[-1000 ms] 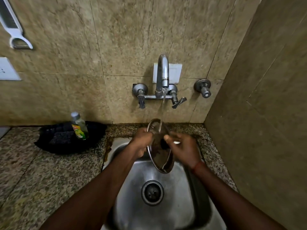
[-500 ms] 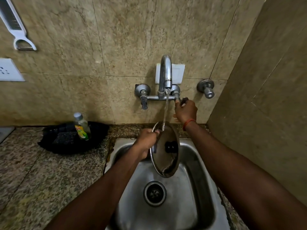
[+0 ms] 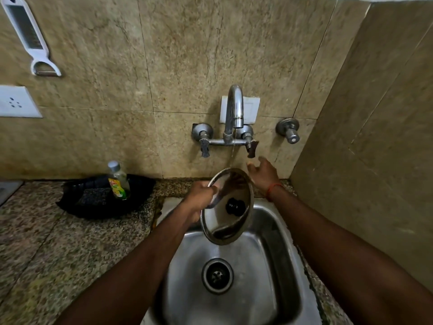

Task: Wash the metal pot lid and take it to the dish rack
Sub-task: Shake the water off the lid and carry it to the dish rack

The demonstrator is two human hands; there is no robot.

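Note:
A round metal pot lid point(image 3: 223, 221) with a black knob is held tilted on edge over the steel sink point(image 3: 276, 233). My left hand point(image 3: 200, 195) grips its upper left rim. My right hand point(image 3: 263, 174) hangs just below the right tap handle point(image 3: 251, 146), fingers spread, holding nothing and touching neither the handle nor the lid. A thin trickle of water drops from the tap spout point(image 3: 236, 106) toward the lid's top edge.
A dish-soap bottle point(image 3: 118, 180) and a dark scrub pad sit in a black tray point(image 3: 140, 191) on the granite counter point(image 3: 58, 249) left of the sink. The drain point(image 3: 217, 275) lies below the lid. A tiled side wall point(image 3: 375, 160) closes the right.
My right hand left the lid, reached up to the right tap handle, then let go and dropped just below it. The water stream thinned to a trickle. The lid stayed in my left hand.

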